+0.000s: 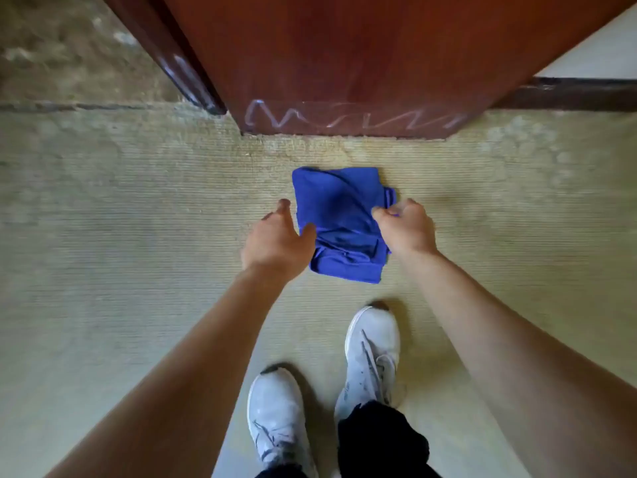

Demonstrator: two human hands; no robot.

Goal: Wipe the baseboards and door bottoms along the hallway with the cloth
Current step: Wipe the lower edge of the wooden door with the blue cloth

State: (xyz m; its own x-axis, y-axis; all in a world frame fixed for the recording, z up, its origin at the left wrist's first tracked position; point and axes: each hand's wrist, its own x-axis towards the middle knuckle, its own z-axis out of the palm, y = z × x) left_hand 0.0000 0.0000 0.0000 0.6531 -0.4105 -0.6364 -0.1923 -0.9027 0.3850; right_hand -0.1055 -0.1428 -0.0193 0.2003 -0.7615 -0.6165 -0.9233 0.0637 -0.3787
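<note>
Blue cloth [339, 222] pinched in right grip [405, 227]; left grip [275, 241] spread, thumb touching cloth; chalk-marked door [344, 63] beyond both.

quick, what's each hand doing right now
Left hand: open, thumb touching the folded blue cloth.
Right hand: pinching the cloth's right edge.

Soft, even daylight; moderate brightness. Faint shadows beside the shoes [374, 357] toward 12 o'clock. Glare streak on the door frame [179, 69] at 11 o'clock. Wide-angle bending at edges. Overall slight softness; floor [103, 219] texture smeared.
</note>
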